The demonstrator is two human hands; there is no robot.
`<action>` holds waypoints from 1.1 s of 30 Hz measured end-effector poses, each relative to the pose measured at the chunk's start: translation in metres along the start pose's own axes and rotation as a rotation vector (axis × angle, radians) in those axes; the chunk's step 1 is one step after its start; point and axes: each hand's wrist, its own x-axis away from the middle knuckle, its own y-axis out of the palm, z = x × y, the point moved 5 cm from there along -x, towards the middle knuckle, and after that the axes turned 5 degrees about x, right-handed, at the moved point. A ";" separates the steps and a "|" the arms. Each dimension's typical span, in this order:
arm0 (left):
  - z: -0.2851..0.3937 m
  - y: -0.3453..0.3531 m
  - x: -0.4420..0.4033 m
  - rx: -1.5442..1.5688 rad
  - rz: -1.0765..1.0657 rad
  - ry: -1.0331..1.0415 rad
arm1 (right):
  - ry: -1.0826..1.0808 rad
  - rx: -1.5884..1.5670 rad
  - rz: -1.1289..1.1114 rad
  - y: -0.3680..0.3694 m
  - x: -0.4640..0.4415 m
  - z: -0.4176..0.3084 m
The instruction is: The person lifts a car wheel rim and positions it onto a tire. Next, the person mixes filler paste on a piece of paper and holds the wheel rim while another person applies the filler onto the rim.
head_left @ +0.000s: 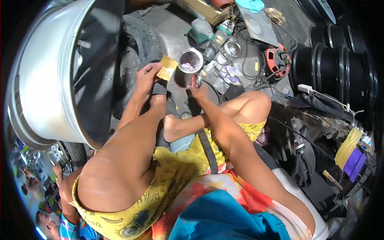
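Observation:
Between the thumb and fingers of my left hand (147, 78) is a small yellow piece of sandpaper (167, 68), bent, with a pale worn patch. My right hand (199, 93) is closed around a short red handle (193, 81). That handle points up at the near rim of a round metal pot (191, 51); whether it is fixed to the pot or belongs to a separate tool I cannot tell. Pinkish-grey matter lies inside the pot. A big silver wheel rim (52, 72) stands upright at my left, and a tire (146, 38) lies behind my left hand.
Beyond the pot are plastic bottles (219, 38), a metal tin (232, 49) and scattered wrappers (230, 74). A red machine (277, 62) with cables sits to the right, beside stacked black rims (332, 72). Tape rolls (349, 154) hang at far right. Another person (68, 228) is at lower left.

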 end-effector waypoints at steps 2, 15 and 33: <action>0.001 -0.001 0.001 0.004 -0.009 -0.002 | 0.002 -0.020 -0.003 0.020 0.003 0.011; 0.001 0.003 0.000 -0.010 -0.093 -0.047 | 0.145 -0.204 0.096 0.033 -0.013 0.049; 0.000 -0.003 0.002 -0.039 -0.130 -0.126 | 0.081 -0.626 -0.115 -0.045 -0.091 -0.017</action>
